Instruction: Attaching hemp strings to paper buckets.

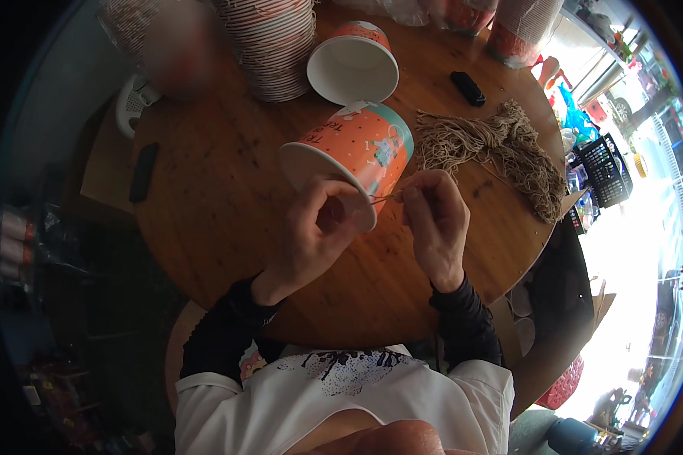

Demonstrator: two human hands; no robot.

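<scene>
An orange paper bucket (360, 148) with a teal band and printed figures lies tilted on its side, its white rim toward me and to the left. My left hand (315, 231) is closed on the rim, some fingers hidden inside the opening. Just right of the rim, my right hand (436, 224) pinches a thin tan cord (388, 197) between thumb and forefinger. The cord runs to the bucket's wall near the rim; whether it passes through a hole is too small to tell. Beyond my right hand lies a loose bundle of tan cords (501, 148).
A second orange bucket (353, 70) lies with its white opening facing me. Tall stacked buckets (269, 49) stand behind it to the left. On the round wooden table (212, 220) are a black object (468, 89) and a dark flat object (143, 172). Wrapped buckets (520, 34) stand far right.
</scene>
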